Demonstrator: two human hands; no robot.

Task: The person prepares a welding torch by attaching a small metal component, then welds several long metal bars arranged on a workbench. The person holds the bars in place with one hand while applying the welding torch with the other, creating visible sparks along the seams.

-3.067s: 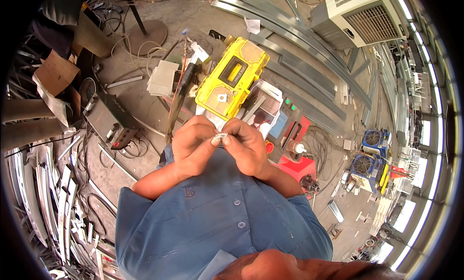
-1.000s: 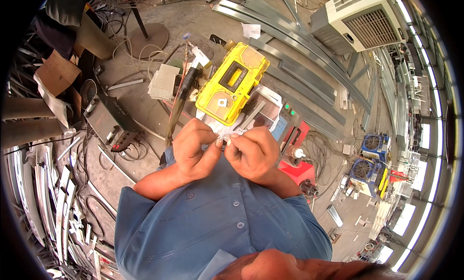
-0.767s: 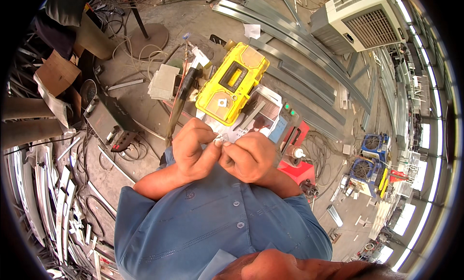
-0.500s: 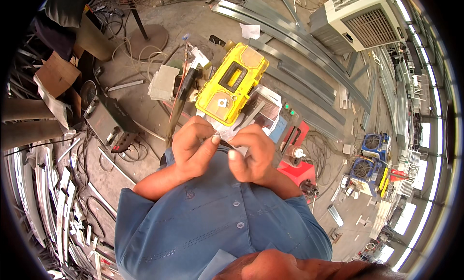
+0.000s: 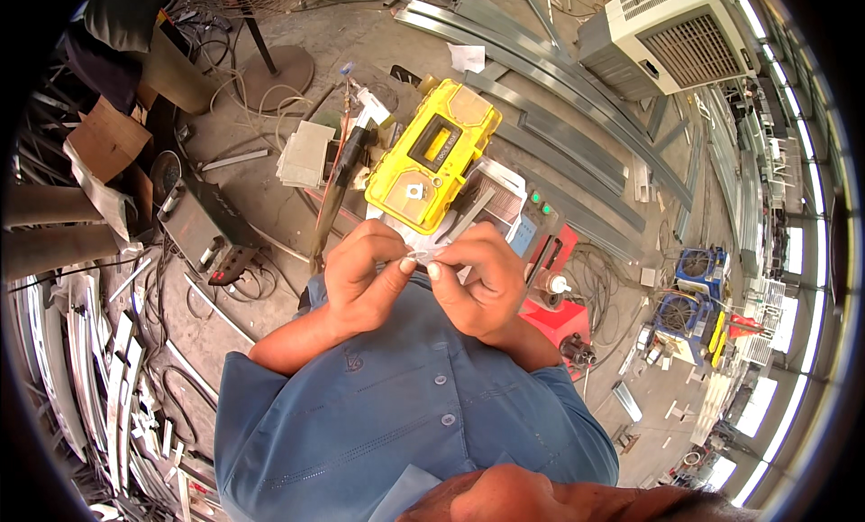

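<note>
Head view showed a small clear piece point(image 5: 422, 255) held above the blue shirt point(image 5: 378, 405), between the left hand point(image 5: 365, 279) and the right hand point(image 5: 484, 279), each grip pinched on it at the fingertips. It looked very light, probably thin and slippery, so its edges seemed the best hold; how stiff it was could not be told. Beyond it lay a yellow toolbox point(image 5: 462, 136), lid down, contents hidden, with a white square bit point(image 5: 414, 191) on top. What the cardboard box point(image 5: 108, 144) at far left held was unclear.

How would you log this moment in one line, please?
left hand: pinching small pale piece | right hand: at same piece, grip unclear | yellow toolbox: beyond hands
</note>
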